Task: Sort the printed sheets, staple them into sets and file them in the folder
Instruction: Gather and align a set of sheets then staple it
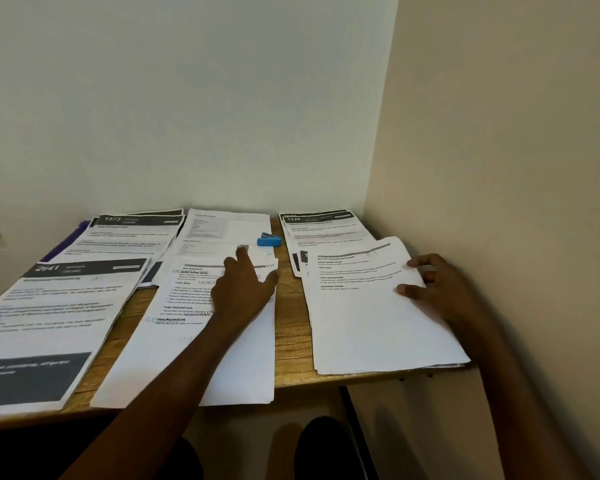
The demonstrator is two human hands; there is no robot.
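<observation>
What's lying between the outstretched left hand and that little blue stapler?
In the head view, only white printed sheets lie between the left hand and the blue stapler.

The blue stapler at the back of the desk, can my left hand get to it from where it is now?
Probably yes. The left hand lies open on the middle stack, fingers pointing toward the blue stapler, which sits uncovered just beyond on the rear sheets with nothing between.

A wooden desk [290, 341] sits pushed into the corner, a white wall [187, 98] behind it and a cream wall [499, 150] on the right (the two tones differ plainly). Below its front edge, dark shoes [321, 445] show.
</observation>
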